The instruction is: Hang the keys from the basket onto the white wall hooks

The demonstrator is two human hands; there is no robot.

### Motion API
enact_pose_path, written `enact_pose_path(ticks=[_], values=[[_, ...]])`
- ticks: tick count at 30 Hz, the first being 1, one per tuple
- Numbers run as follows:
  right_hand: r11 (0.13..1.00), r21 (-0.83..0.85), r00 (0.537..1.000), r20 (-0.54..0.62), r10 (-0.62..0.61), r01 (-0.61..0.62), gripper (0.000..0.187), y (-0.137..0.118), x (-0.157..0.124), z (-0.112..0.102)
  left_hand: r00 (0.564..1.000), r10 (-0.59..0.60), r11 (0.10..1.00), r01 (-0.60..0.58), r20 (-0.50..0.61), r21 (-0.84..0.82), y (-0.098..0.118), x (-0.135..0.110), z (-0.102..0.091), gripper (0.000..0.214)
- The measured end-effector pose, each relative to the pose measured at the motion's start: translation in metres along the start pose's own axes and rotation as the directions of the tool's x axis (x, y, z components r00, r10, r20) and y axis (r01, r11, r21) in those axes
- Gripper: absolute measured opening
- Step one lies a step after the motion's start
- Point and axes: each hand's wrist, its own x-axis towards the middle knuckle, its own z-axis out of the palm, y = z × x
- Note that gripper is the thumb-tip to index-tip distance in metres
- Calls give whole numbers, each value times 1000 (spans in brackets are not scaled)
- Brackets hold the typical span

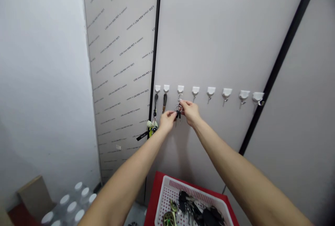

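Observation:
Just below the third white hook (180, 89) from the left, both my hands are on a small bunch of keys (179, 114). With its fingers pinched together, my left hand (168, 120) has the dark key heads from the left side. My right hand (191, 111) pinches the metal key ring (178, 108) from the right. The ring's upper part lies close under the hook; whether it is hooked on I cannot tell. On the second hook (166, 88) hangs a dark braided strap (164, 101), its lower end hidden behind my left hand.
The first hook (157, 88) carries a strap with charms and a black tag (142, 136). Several more hooks run right along the grey panel (225, 44). Below, a white basket (195, 188) with keys stands on a red surface (155, 187). White-capped bottles (72, 206) stand lower left.

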Motion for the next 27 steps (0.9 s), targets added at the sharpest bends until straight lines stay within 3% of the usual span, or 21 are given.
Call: enact_pose_path(ticks=[3, 7, 15, 17, 19, 22, 25, 27], values=[[1000, -28, 1000, -21, 5, -6, 12, 0, 14, 4, 999, 33, 993, -28, -39, 112, 2, 12, 4, 16], [995, -98, 1000, -20, -3, 1, 11, 11, 18, 3, 998, 2, 966, 15, -68, 257, -12, 18, 4, 20], [957, -287, 996, -57, -69, 50, 20, 28, 7, -15, 997, -2, 939, 26, -72, 342, -33, 14, -7, 24], [923, -368, 993, -2, -121, 112, 23, 36, -9, -29, 998, -9, 945, 31, -68, 324, -43, 5, -10, 25], [886, -439, 987, 128, -100, 147, 23, 49, -36, -50, 999, -27, 951, 36, -34, 307, -58, -13, -12, 25], [821, -559, 949, 308, 72, 120, 20, 78, -89, -88, 993, -94, 942, 63, 77, 330, -87, -54, -14, 25], [702, -705, 913, 343, 219, 96, 21, 110, -140, -126, 960, -200, 891, 95, 197, 443, -118, -101, -13, 25], [602, -790, 894, 350, 281, 120, 22, 127, -164, -146, 932, -232, 841, 48, 279, 539, -135, -128, -11, 24]])
